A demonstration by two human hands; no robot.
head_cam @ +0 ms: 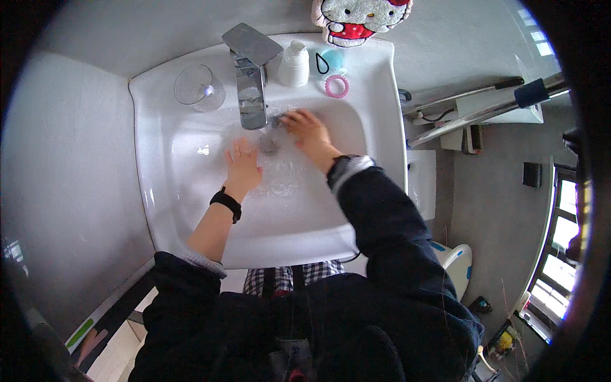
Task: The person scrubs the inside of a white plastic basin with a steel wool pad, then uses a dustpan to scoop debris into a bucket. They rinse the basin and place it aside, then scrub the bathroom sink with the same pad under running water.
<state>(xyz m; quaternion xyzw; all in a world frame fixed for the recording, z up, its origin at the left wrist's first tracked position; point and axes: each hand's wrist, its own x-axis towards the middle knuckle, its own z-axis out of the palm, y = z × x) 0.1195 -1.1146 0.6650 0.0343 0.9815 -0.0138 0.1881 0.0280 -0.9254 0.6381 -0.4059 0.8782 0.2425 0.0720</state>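
Observation:
Before me is a white washbasin [296, 243] with rippling water in its bowl. My left hand [242, 167] is low in the bowl, fingers spread and holding nothing, just left of the round drain [269, 145]. My right hand [308, 130] bends toward the back of the bowl. Its blurred fingertips are at a small dark grey piece [278, 120]; whether they grip or only touch it is unclear. Over the bowl, between and behind my hands, reaches a chrome single-lever faucet [252, 98]. A black wristband [226, 204] circles my left wrist.
A clear glass [200, 90] stands left of the faucet, a white pump bottle [294, 67] right of it. Beyond lie a black hair tie [317, 64], a light-blue round item [334, 58] and a pink coil hair tie [337, 97]. A cat-shaped towel [355, 31] hangs behind.

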